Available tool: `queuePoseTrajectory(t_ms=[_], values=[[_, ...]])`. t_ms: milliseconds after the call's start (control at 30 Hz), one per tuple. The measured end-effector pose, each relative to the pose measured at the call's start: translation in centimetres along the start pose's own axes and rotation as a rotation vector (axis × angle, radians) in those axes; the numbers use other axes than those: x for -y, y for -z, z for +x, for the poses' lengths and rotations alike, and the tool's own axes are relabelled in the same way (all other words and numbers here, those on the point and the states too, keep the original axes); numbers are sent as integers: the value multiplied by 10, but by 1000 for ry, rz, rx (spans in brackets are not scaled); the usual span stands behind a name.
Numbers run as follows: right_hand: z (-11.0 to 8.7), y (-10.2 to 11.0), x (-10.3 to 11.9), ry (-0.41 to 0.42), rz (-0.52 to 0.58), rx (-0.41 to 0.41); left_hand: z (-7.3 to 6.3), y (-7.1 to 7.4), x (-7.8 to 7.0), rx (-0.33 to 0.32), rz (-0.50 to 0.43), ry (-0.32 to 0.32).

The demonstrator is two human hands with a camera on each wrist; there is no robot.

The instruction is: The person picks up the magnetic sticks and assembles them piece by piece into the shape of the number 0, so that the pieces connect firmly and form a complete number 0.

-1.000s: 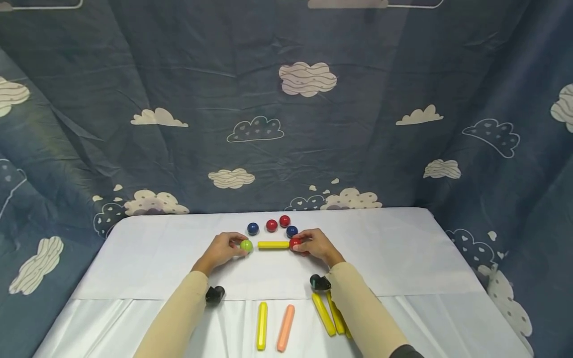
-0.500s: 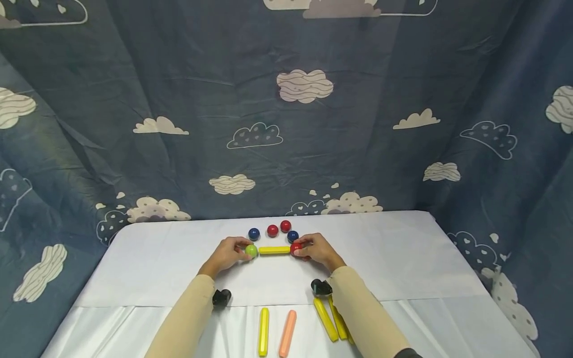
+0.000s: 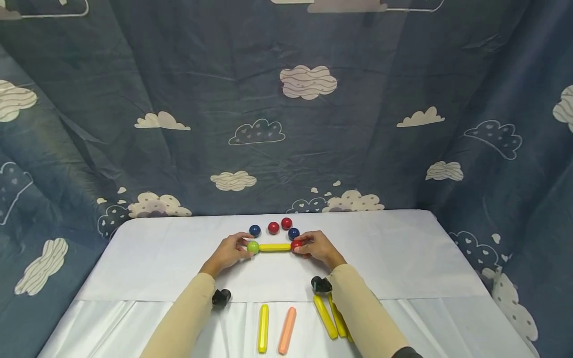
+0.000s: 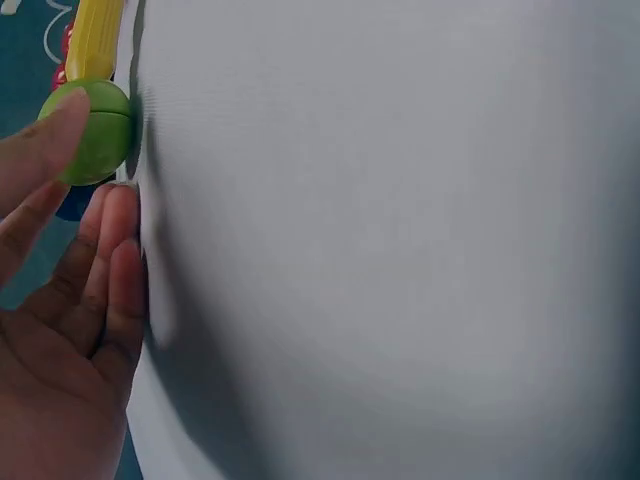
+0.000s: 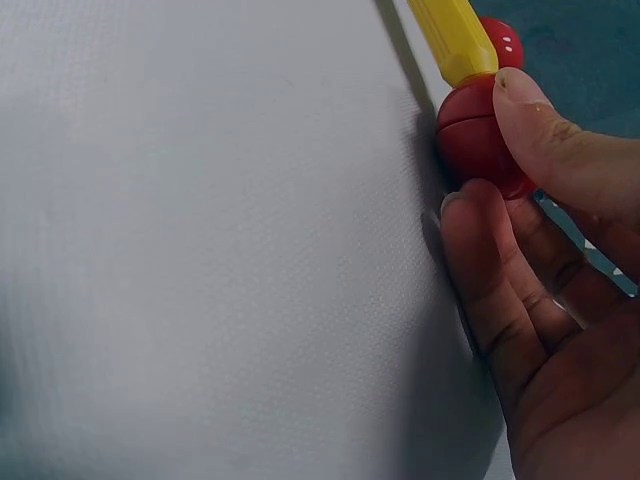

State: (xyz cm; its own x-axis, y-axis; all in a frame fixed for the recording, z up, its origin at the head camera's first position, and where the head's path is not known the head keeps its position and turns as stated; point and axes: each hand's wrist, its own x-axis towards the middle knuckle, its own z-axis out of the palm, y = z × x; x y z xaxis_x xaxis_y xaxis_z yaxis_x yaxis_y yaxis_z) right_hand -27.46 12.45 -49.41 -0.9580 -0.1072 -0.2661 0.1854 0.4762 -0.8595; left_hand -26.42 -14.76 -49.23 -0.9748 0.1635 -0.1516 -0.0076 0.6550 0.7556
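In the head view, a yellow stick lies crosswise on the white table, with a green ball against its left end and a red ball against its right end. My left hand pinches the green ball; in the left wrist view the thumb lies across that ball, which touches the stick. My right hand grips the red ball, its thumb over the side of the ball in the right wrist view.
Behind the stick sit two blue balls, one on the left and one on the right, and two red balls. Nearer me lie a yellow stick, a pink stick and more yellow sticks partly under the right forearm.
My left hand has brought the green ball rightward until it meets the yellow stick's left end; a gap stood there before. The right hand keeps holding the red ball at the other end.
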Motion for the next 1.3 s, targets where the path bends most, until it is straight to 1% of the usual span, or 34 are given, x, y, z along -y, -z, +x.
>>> queuePoseTrajectory(t_ms=[100,133,200,300,367,400,433,467,600,667,733,833,900,1000,1067,1300], values=[[2,0,0,9,-5,-8,-4,4,-3,-2,4,-1],[2,0,0,6,-3,-11,-6,5,-4,1,15,2],[3,0,0,8,-2,-10,-12,8,-7,12,54,-15],[3,0,-1,12,-5,-2,-25,12,-10,44,129,-51],[4,0,-1,8,-6,-2,-36,14,-13,64,149,-77],[5,1,-1,8,-9,-1,-42,15,-15,75,147,-80],[5,1,-1,6,-14,-2,-47,14,-16,87,132,-75],[6,1,0,2,-11,-1,-53,13,-17,100,97,-62],[7,2,0,1,-12,6,-74,6,-20,156,-73,30],[7,2,0,-5,-10,5,-85,2,-22,190,-155,60],[7,2,0,-12,-9,3,-95,-1,-24,236,-180,49],[7,1,0,-17,-12,-4,-108,-7,-26,311,-186,-3],[7,1,0,-11,-11,-2,-116,-11,-28,351,-184,-21],[7,3,1,-2,-9,0,-126,-19,-31,369,-188,-13],[7,3,1,-7,-12,3,-133,-24,-33,368,-186,-6],[3,1,1,-12,-19,9,-147,-40,-32,324,-86,-48]])
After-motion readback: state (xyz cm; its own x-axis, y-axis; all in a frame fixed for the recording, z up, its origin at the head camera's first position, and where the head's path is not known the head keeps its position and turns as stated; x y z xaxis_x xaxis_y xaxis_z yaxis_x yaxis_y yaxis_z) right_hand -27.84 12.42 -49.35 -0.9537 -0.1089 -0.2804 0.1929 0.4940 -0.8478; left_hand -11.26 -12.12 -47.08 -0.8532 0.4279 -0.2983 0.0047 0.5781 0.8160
